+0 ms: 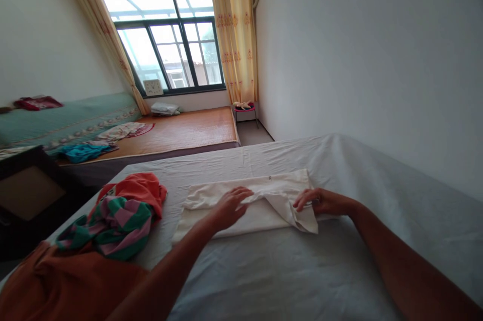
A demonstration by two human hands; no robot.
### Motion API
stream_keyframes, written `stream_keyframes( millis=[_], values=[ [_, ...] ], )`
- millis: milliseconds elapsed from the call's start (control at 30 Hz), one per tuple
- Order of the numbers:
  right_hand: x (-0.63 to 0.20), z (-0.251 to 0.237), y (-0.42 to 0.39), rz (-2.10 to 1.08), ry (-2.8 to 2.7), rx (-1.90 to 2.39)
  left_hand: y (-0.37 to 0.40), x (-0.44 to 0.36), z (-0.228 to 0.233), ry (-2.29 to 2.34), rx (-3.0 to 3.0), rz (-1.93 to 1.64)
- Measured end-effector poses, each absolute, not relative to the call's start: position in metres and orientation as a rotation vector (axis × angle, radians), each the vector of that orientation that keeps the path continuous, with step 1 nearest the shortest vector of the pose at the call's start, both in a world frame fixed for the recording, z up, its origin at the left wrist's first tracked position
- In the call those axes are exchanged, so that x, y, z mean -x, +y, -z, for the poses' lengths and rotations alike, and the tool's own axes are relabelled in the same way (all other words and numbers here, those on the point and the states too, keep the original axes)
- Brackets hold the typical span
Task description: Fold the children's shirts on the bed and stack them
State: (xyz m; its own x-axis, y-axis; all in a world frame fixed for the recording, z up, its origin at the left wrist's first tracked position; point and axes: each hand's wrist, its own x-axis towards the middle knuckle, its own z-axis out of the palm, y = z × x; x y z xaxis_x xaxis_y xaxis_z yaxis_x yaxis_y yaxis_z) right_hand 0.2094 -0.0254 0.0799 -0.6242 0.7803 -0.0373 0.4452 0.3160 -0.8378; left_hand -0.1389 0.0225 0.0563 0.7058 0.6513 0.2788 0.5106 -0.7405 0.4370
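A cream-white garment (264,210) lies partly folded on the bed's pale grey sheet (294,270). My left hand (228,206) rests flat on the garment's left half, fingers together, pressing on the cloth. My right hand (320,201) touches the garment's right edge, its fingers curled onto a fold of the cloth. A folded-over flap points toward me between the two hands.
A pile of clothes lies at the left: an orange piece (132,187), a green-and-pink striped one (113,225) and a rust-orange one (64,286). A second bed with a woven mat (181,132) stands beyond, under a window (166,29). A wall (377,59) runs along the right.
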Motion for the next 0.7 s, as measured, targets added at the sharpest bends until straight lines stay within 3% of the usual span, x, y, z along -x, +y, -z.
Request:
stream_keyframes(
  millis=[200,400,533,700],
  values=[
    [-0.221,-0.072,-0.024,-1.346,-2.071,1.163,0.019,0.057,-0.042,0.821,-2.515,-0.603],
    [-0.236,-0.049,-0.013,-1.317,-1.684,1.367,0.019,0.058,-0.034,0.975,-2.186,-0.902],
    [-0.232,-0.042,-0.007,-1.180,-1.707,1.507,0.019,0.055,-0.029,1.160,-2.099,-0.837],
    [-0.228,-0.046,-0.008,-1.126,-1.677,1.430,0.017,0.050,-0.039,1.124,-1.968,-1.022]
  ],
)
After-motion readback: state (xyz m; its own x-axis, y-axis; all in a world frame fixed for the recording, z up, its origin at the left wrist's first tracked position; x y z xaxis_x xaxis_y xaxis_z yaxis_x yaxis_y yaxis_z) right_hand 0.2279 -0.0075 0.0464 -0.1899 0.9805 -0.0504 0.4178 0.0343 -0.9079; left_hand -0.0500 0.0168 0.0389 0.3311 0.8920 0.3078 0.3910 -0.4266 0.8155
